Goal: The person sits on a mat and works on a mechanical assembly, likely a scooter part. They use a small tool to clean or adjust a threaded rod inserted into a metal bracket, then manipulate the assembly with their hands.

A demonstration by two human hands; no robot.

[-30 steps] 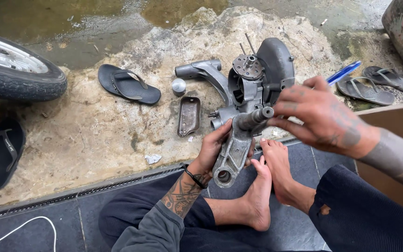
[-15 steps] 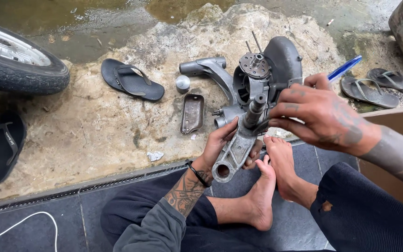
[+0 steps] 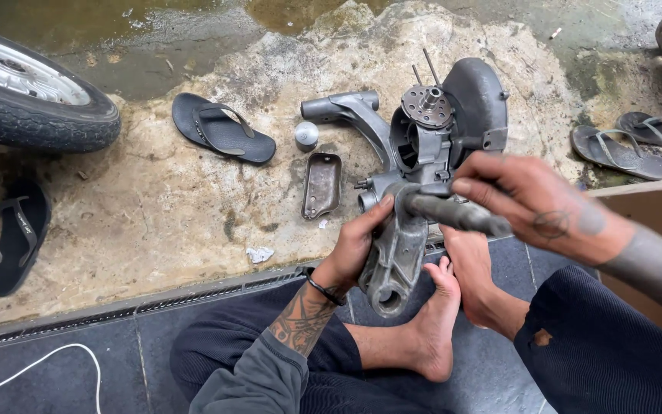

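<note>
My right hand (image 3: 534, 201) is closed around a dark metal shaft (image 3: 453, 215), which it holds nearly level, with the free end pointing to the left, close to the engine casing (image 3: 423, 161). My left hand (image 3: 358, 245) grips the lower arm of this casing, thumb on top, and my two bare feet (image 3: 453, 307) press against it from below to keep it steady. The casing stands at the edge of the concrete ground (image 3: 155, 215), just past the tiled step (image 3: 139, 345) where I sit.

I judge the work is in the middle. The shaft is free of the casing in my hand; I cannot tell if it is coming out or going in. On the top of the casing a round hub with studs (image 3: 429, 106) is bare, and a small metal cover (image 3: 322, 185) and a small round cap (image 3: 306, 136) lie loose on the concrete beside it, so these parts are not mounted. A tyre (image 3: 32, 100) and some sandals (image 3: 224, 130) lie around, well apart from the casing.
</note>
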